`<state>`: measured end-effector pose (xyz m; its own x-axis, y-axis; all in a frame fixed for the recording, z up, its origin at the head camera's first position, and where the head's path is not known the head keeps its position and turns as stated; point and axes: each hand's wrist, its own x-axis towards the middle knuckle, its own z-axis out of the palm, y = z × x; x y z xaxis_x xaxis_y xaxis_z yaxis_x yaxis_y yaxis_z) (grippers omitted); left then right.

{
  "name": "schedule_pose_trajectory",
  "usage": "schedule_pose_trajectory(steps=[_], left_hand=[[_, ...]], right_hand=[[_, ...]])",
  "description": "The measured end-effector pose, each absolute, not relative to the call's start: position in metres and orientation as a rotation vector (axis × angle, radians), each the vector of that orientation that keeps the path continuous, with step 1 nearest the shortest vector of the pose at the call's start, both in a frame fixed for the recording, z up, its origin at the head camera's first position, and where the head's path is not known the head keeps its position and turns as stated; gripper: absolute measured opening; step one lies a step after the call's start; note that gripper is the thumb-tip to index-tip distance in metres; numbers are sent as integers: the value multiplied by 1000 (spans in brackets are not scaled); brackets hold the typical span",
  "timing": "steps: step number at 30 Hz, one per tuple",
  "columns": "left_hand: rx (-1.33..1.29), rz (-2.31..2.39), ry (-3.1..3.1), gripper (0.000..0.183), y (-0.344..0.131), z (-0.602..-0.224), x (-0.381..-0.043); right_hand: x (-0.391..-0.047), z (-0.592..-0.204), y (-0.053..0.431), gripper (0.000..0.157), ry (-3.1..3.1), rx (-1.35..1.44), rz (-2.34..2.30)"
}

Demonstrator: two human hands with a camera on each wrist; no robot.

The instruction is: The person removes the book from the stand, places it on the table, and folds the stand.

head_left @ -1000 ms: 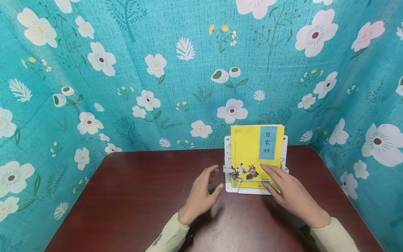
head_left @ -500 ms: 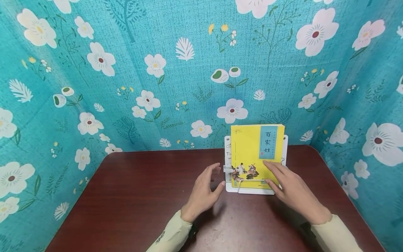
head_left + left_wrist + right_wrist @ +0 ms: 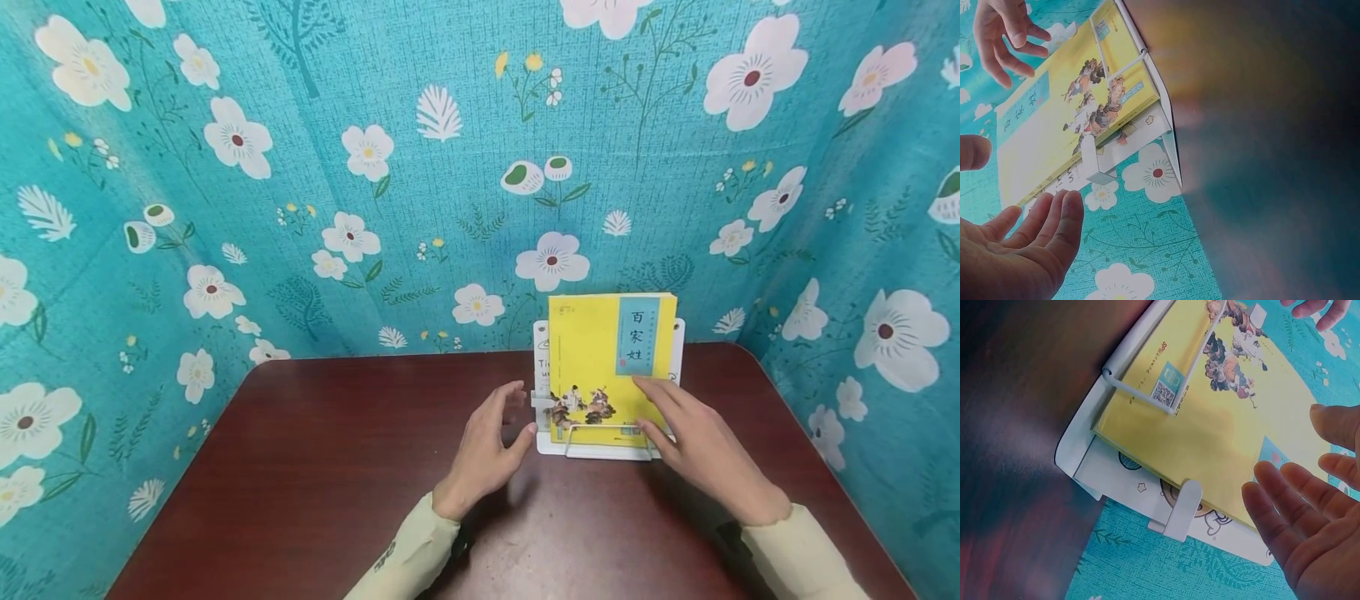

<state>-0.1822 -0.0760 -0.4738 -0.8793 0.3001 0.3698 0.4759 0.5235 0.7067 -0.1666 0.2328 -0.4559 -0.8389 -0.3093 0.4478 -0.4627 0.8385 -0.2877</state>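
A yellow book (image 3: 592, 346) with a blue title panel leans upright on a white book stand (image 3: 542, 437) at the back right of the table. The stand's wire bar (image 3: 600, 427) crosses the cover's lower part, and white side clips (image 3: 1185, 509) sit at the book's edges. My left hand (image 3: 483, 450) is held beside the stand's left side, fingers loosely bent, nothing in it. In front of the book's lower right is my right hand (image 3: 705, 442), its relaxed fingers overlapping the cover in the head view. The right wrist view shows its fingers (image 3: 1291, 500) apart, holding nothing.
The dark red-brown table (image 3: 337, 467) stretches out to the left and in front of the stand. A teal flowered curtain (image 3: 435, 192) hangs close behind it and along both sides.
My right hand has drawn slightly right and up from the wire bar across the cover. My left hand has come slightly nearer the stand. The book stays in place.
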Motion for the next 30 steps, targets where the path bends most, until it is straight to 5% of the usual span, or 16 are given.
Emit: schedule_pose_trajectory(steps=[30], left_hand=[[-628, -1323, -2497, 57, -64, -466, -200]], right_hand=[[-182, -457, 250, 72, -2496, 538, 617]])
